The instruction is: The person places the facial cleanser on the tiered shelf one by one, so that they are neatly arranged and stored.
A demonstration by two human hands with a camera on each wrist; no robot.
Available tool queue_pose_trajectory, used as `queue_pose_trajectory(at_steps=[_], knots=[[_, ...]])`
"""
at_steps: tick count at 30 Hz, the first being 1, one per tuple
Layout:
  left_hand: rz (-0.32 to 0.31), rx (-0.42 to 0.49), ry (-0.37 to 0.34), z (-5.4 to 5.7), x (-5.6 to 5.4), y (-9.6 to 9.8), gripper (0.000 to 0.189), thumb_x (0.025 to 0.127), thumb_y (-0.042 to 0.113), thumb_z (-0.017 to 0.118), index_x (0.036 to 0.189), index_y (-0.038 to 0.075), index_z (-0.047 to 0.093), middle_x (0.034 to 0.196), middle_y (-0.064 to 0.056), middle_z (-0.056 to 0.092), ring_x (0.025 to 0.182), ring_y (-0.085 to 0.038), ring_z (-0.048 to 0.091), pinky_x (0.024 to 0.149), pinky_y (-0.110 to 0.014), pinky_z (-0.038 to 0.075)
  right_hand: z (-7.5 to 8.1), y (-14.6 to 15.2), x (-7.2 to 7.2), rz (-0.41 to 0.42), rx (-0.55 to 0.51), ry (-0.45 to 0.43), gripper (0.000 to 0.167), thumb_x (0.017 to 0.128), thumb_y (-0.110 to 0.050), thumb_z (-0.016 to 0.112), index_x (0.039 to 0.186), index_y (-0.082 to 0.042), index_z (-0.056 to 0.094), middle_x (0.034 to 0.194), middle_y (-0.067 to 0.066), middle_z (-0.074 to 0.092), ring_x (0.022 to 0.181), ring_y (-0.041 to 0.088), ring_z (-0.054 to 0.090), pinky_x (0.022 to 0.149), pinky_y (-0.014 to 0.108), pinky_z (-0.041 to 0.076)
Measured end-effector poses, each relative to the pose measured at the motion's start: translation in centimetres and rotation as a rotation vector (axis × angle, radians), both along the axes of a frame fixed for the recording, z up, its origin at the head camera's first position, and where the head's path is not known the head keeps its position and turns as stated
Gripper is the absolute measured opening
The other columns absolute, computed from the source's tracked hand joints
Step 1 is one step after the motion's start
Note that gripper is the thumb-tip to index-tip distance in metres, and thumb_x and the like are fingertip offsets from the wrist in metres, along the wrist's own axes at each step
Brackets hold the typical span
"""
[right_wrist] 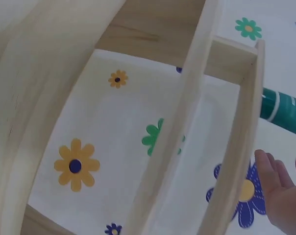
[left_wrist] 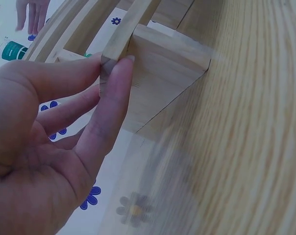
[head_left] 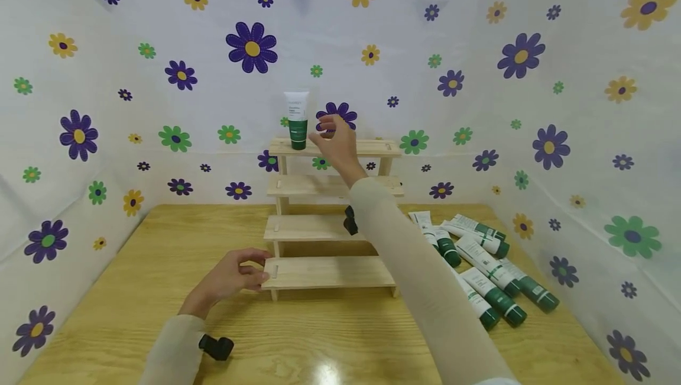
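A white and green squeeze tube (head_left: 298, 122) stands upright on its green cap at the left end of the top step of a four-tier wooden display stand (head_left: 330, 272). Just right of that tube is my right hand (head_left: 340, 144), fingers loosely bent and apart from it, with nothing in them. The right wrist view catches this hand (right_wrist: 285, 203) beside the top board, near the tube's green end (right_wrist: 285, 110). Low on the left, my left hand (head_left: 234, 275) pinches the left end of the bottom step. Its thumb and fingers (left_wrist: 111, 105) grip the board's corner in the left wrist view.
Several more white and green tubes (head_left: 484, 261) lie in a loose pile on the wooden table (head_left: 175, 237), right of the stand. Flower-printed white sheeting (head_left: 207, 89) walls the table at the back and both sides.
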State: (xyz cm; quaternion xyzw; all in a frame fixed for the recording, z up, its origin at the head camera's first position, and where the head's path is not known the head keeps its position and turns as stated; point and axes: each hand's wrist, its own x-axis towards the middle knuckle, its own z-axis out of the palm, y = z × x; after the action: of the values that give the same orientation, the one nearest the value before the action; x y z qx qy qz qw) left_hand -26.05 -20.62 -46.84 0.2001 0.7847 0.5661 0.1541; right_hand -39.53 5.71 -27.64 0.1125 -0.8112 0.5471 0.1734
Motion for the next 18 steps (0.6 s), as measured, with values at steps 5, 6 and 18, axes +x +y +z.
queue_pose_trajectory(at_steps=[5,6,18], knots=[[-0.001,0.002,0.000,-0.1,0.0,-0.1,0.057,0.098,0.017,0.071,0.145,-0.008,0.048,0.132,-0.030,0.053,0.100,-0.020,0.071,0.080,-0.035,0.065,0.8,3.2,1.2,-0.020,0.091,0.006,0.042,0.095,-0.018,0.076,0.132,-0.002,0.061,0.133,0.019,0.067,0.117,0.032,0.069,0.099,0.038,0.059],[0.001,0.004,-0.002,-0.1,-0.1,-0.1,0.057,0.098,0.017,0.072,0.145,-0.008,0.048,0.132,-0.031,0.053,0.100,-0.022,0.072,0.080,-0.035,0.065,1.0,3.9,1.5,-0.026,0.120,0.001,0.042,0.095,-0.020,0.076,0.131,-0.003,0.062,0.134,0.018,0.067,0.116,0.032,0.069,0.099,0.039,0.059],[0.029,-0.030,-0.015,0.0,-0.1,0.1,0.061,0.094,0.019,0.077,0.144,-0.004,0.051,0.136,-0.029,0.053,0.102,-0.026,0.071,0.081,-0.035,0.065,1.8,13.1,7.3,0.059,0.428,-0.181,0.046,0.100,-0.026,0.068,0.139,-0.003,0.058,0.138,0.021,0.064,0.124,0.040,0.065,0.100,0.052,0.057]])
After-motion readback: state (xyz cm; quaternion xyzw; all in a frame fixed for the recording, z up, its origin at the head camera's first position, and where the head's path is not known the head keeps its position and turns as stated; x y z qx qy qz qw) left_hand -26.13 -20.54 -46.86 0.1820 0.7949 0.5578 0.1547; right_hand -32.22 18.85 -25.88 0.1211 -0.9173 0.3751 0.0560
